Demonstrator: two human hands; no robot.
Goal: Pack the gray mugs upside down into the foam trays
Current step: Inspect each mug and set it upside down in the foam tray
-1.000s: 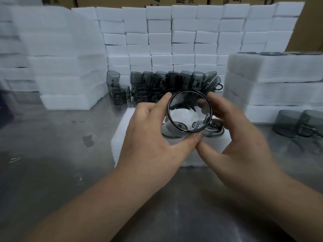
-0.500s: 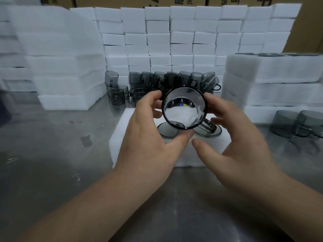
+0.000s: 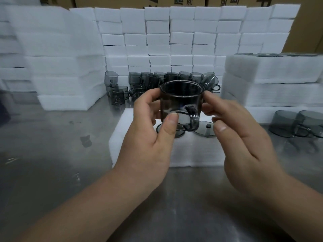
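I hold a transparent gray mug (image 3: 181, 100) in the air over a white foam tray (image 3: 195, 154) on the steel table. My left hand (image 3: 150, 137) grips it, thumb on the near wall and fingers behind. The fingers of my right hand (image 3: 244, 140) curl against its right side; that thumb hangs free near the handle, which points toward me. Two gray mugs sit sunk in the tray's far holes, the left mug (image 3: 160, 128) and the right mug (image 3: 206, 131), only their round ends showing.
Several loose gray mugs (image 3: 167, 79) are piled at the back of the table (image 3: 52, 154). Two more mugs (image 3: 295, 124) lie at the right. Foam tray stacks stand left (image 3: 70, 70), right (image 3: 279, 81) and along the back (image 3: 174, 32).
The mug has turned: its round opening faced me before, now its side wall and handle do. My right thumb has come off it.
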